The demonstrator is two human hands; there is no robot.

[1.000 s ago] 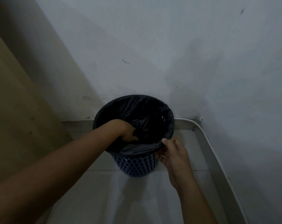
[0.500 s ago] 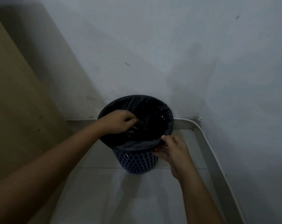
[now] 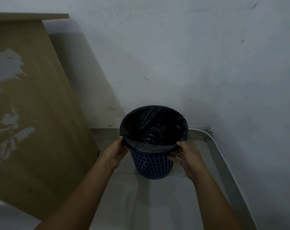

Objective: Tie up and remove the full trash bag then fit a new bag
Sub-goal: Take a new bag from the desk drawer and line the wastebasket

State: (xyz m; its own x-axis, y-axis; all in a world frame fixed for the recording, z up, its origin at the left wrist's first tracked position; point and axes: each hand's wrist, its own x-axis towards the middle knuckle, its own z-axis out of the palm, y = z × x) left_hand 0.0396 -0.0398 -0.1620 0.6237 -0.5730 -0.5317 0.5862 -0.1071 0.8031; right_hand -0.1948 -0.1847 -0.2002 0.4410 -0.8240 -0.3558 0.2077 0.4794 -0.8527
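- The blue perforated bin (image 3: pixel 152 165) stands on the pale floor (image 3: pixel 141 205) in a corner, near the wall (image 3: pixel 174 63), with a wooden panel (image 3: pixel 33 105) leaning off at its nine o'clock.
- A black trash bag (image 3: pixel 159 147) lines the bin, its mouth folded down over the rim all the way round; crumpled dark film lies low inside.
- The left hand (image 3: pixel 115 154) sits at the rim's eight o'clock, thumb over the folded edge and fingers under it, apparently pinching the film.
- The right hand (image 3: pixel 186 157) sits at four o'clock, thumb tip on the folded cuff and fingers spread loosely along the bin's side; whether it actually grips the film I cannot tell.
- The bag looks thin, soft and slick, so it likely stretches and could tear if dragged across the perforated wall.
- The interior is too dark to judge how full the bag is; it does not look heavy.
- The best hold is probably the folded cuff itself, at opposite sides of the rim, peeled upward before gathering the mouth into a neck for tying.
- The bin looks light and may lift with the bag unless steadied.
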